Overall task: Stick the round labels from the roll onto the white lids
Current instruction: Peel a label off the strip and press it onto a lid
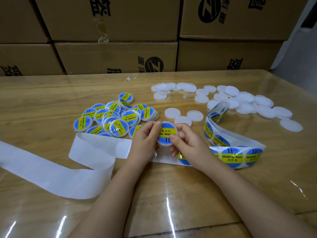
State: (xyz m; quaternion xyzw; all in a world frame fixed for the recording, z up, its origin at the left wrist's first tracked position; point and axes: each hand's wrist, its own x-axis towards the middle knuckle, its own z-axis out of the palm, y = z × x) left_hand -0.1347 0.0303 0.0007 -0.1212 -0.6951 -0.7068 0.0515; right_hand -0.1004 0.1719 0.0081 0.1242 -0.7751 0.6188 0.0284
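A: What shows of the person?
B: Two hands, the left hand (145, 140) and the right hand (190, 145), both bare.
A: And above the wrists?
B: Bare skin too. The left forearm (106, 194) and the right forearm (248, 194) are uncovered as far as the view reaches.
A: The nails?
B: Short, rounded and plain, as on the left thumbnail (158, 123).
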